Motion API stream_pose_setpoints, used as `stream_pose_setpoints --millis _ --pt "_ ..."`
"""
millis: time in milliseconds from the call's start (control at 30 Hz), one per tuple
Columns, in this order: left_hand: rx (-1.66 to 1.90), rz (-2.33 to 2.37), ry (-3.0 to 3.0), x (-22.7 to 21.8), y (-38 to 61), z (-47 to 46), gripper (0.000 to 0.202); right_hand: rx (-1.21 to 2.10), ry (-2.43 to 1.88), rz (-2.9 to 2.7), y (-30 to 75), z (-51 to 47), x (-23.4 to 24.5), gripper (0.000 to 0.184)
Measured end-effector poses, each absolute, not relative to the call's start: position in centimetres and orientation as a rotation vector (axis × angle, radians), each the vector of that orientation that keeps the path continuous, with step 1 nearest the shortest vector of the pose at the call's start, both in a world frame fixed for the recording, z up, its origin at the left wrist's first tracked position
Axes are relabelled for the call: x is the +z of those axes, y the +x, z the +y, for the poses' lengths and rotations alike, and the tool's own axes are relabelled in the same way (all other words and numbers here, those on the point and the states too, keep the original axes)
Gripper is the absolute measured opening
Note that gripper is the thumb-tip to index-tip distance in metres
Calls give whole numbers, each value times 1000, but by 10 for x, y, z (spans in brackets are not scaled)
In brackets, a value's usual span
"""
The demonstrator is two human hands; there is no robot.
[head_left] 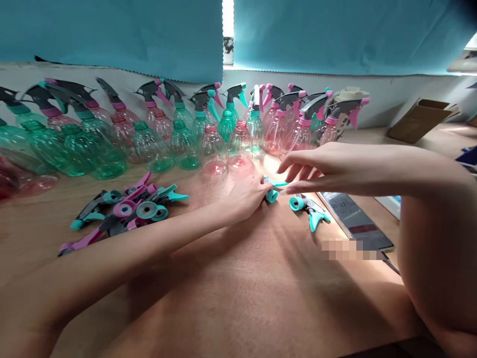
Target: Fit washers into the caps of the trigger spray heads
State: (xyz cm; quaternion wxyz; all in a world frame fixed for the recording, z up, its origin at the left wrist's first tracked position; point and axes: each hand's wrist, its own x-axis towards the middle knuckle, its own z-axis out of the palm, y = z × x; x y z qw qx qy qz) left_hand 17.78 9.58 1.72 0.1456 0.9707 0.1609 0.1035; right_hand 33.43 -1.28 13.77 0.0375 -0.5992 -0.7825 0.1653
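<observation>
My left hand [248, 195] is curled around a teal spray-trigger head [273, 190] lying on the wooden table [238, 293]. My right hand [311, 166] hovers just above and to the right, its fingertips pinching the same trigger head. A second grey and teal trigger head [309, 207] lies loose just to the right of it. Two open-necked pink bottles [213, 149] stand right behind my hands.
A pile of loose pink, grey and teal trigger heads [128, 209] lies at the left. Rows of green and pink spray bottles [93, 144] line the back wall, many capped. A phone [354, 221] lies at the right, a brown box [419, 119] farther back.
</observation>
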Motion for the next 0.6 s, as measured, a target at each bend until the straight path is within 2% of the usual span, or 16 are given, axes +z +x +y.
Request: stream_pose_setpoints --millis 233,333,433,600 --pt "260 643 2900 27 140 87 27 550 -1938 -2410 330 -6 131 44" --pt "235 665 2919 32 127 79 21 555 -1909 -2409 333 -1 122 47" --pt "234 629 2925 35 121 70 14 572 -1858 -2430 336 5 111 44" --pt "308 605 2885 28 117 58 19 617 -1825 -2469 325 9 109 36"
